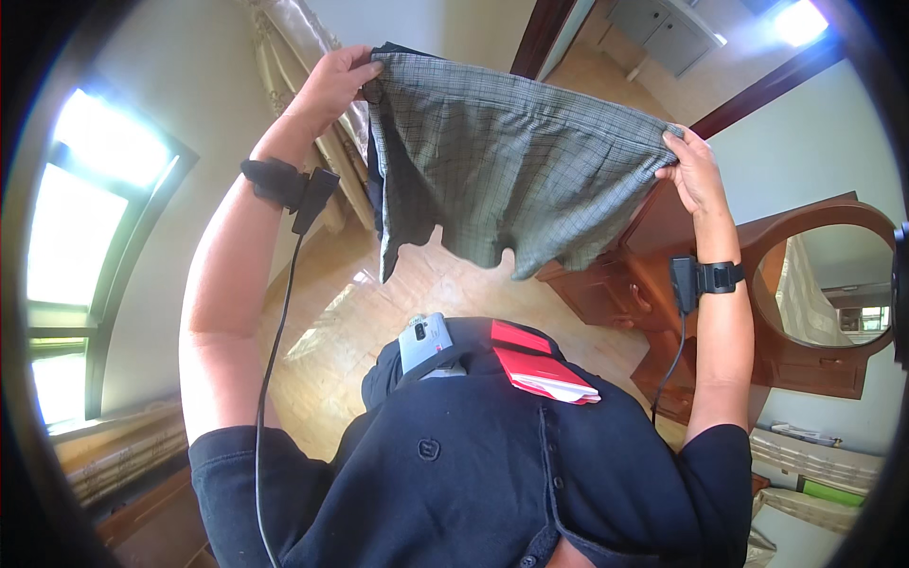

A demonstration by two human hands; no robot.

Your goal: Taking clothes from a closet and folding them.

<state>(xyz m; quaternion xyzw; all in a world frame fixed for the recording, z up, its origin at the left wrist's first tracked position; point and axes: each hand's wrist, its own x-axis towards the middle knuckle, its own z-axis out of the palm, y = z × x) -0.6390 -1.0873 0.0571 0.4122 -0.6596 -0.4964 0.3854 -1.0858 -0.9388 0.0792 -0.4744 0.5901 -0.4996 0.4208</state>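
A grey checked garment (511,156), seemingly a skirt, hangs stretched between my two raised hands. My left hand (346,79) pinches its upper left corner between thumb and fingers. At the opposite end, my right hand (690,165) grips the upper right corner. Along the left side a dark fabric (405,50) shows behind the checked cloth; whether it is a lining or another piece I cannot tell. The lower hem falls in uneven folds above the floor. A black strap with a small device is around each wrist, and a cable runs from each.
To the right stands a brown wooden dresser (603,295) with a round mirror (824,285). A doorway leads off at the upper right. Cream curtains (291,64) hang behind my left hand, and a bright window (85,234) is at far left. The floor (327,355) is glossy tile.
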